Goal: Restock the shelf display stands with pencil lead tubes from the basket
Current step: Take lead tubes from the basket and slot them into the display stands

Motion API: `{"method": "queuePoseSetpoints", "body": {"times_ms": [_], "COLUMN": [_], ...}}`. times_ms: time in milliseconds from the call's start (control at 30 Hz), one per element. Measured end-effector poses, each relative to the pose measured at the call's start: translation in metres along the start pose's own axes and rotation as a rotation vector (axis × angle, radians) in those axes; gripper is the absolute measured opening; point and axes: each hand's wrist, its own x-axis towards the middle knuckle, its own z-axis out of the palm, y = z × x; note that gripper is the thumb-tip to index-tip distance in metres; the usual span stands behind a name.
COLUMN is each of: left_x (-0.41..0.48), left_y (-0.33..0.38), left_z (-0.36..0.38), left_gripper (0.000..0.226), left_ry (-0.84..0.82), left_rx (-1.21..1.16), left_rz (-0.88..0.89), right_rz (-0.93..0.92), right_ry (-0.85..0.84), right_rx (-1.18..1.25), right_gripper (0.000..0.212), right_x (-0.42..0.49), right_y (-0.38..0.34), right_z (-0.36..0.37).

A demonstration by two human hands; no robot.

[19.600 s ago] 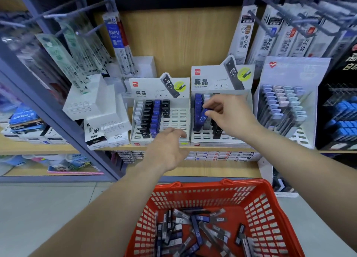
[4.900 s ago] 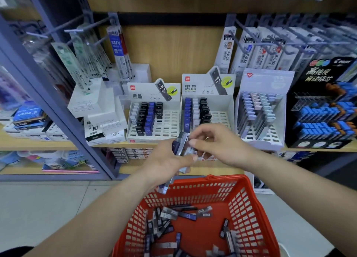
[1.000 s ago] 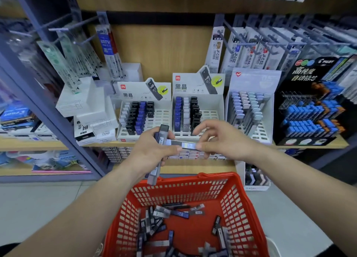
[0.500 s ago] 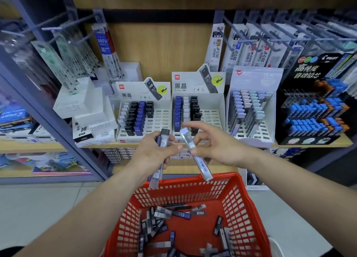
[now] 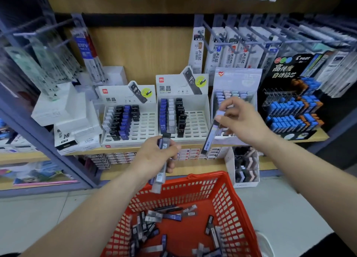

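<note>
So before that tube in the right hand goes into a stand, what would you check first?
1. Pinch of right hand on single tube: ok, thumb and fingers hold its upper end.
2. Grip of left hand on spare tubes: ok, fingers curled round them.
3. Free slots in middle stand: ok, its right-hand columns are empty.
4. Tube matches a stand's type: cannot tell, label blurred.
5. Tube lined up with a slot: not ok, it hangs tilted.
6. Stock left in basket: ok, many tubes lie inside.
</note>
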Motion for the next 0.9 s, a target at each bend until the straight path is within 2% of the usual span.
{"method": "queuePoseSetpoints", "body": {"times_ms": [300,400,767,900], "left_x": [0.012,0.019,0.030,0.032], "left_y": [0.007,0.010,0.002,0.002], "left_z": [0.039,0.054,0.063,0.062], "left_gripper": [0.013,0.012,0.013,0.013], "left_ry": [-0.035,-0.040,-0.015,-0.011], "left_rx": [0.037,0.059,0.121,0.125], "left_rz": [0.031,0.048,0.054,0.058], "right_rz": [-0.072,-0.051,-0.017,-0.062], "right_ry": [0.239,0.290,0.274,0.278], "right_rx": [-0.330,-0.367,-0.396,-0.431], "right_gripper": [0.008,0.007,0.011,0.014], "right_x": [0.003,0.010,0.050,0.051], "right_y": [0.022,0.036,0.071,0.074], "right_z": [-0.083,-0.096,-0.097,-0.101]}}
